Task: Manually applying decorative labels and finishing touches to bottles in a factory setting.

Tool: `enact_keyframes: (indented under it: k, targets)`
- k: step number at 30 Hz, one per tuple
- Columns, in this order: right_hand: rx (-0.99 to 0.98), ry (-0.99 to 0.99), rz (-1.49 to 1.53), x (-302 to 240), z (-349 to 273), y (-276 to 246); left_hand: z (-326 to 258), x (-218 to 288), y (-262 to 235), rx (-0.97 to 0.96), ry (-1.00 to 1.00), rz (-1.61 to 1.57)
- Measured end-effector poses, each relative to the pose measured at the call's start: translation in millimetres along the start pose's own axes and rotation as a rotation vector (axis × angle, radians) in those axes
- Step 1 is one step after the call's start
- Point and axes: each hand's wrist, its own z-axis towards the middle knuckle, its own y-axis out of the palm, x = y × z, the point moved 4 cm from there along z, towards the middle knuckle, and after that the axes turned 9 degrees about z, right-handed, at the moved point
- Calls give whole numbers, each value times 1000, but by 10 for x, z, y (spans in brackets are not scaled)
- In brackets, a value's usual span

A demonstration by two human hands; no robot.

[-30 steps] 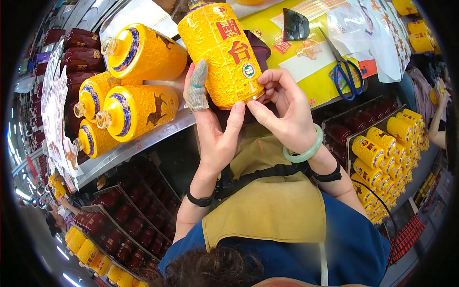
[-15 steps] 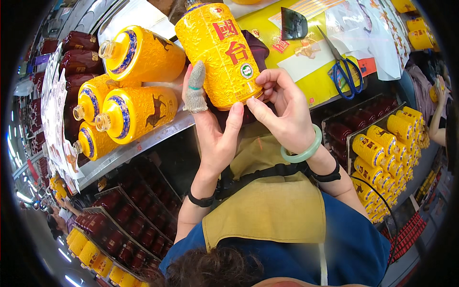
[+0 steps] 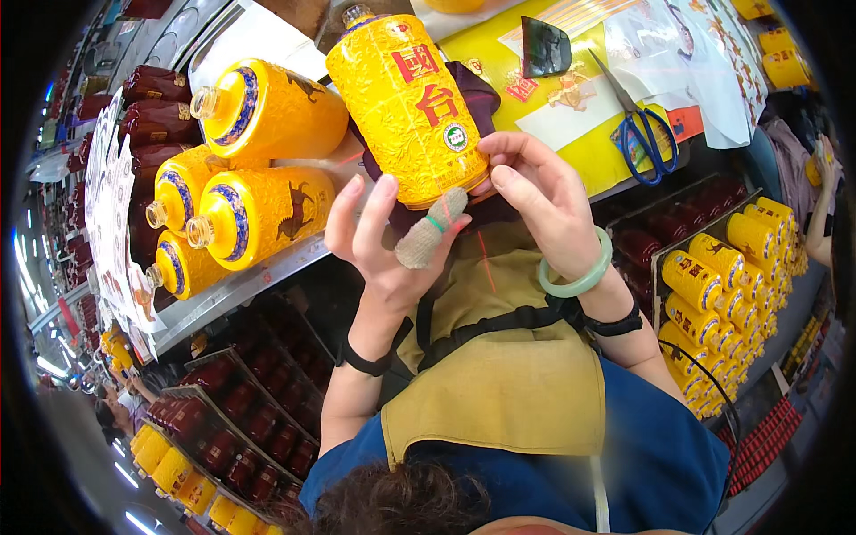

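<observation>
A yellow embossed bottle (image 3: pixel 392 98) with large red characters lies tilted on a dark purple cloth (image 3: pixel 473 94), its base toward me. My right hand (image 3: pixel 544 196), with a pale green bangle, has its fingers curled at the bottle's lower right edge; the index fingertip touches its side. My left hand (image 3: pixel 392 236) is just below the base, fingers apart. One of its fingers wears a grey knitted finger cover (image 3: pixel 432 229) banded in green, its tip at the base's rim. Two other left fingers point up, off the bottle.
Several yellow bottles (image 3: pixel 267 214) with horse pictures lie at the left of the table. Blue-handled scissors (image 3: pixel 646 147), a dark plastic piece (image 3: pixel 546 47) and film sheets lie on a yellow mat (image 3: pixel 499 53). Racks of yellow bottles (image 3: pixel 704 303) and dark red bottles (image 3: pixel 259 423) stand below.
My left hand has dropped from the bottle's left side; its covered finger has swung over to the base. My right thumb has lifted from the bottom edge. The bottle has barely shifted.
</observation>
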Motion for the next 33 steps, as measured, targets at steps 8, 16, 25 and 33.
enact_keyframes:
  k: [8, 16, 25, 33]
  targets:
    - [-20, -9, -23, -77, -9, -83, 47, -93, 88, -78, 68, -110]
    - [39, -128, -228, -280, 15, -195, 82, -1, -27, -83, -79, -203]
    - [-38, -468, -704, -199, 275, 47, 534, -348, 66, -455, -923, -724]
    - [14, -811, -822, -209, 37, 493, 572, -389, -250, -711, -300, -456]
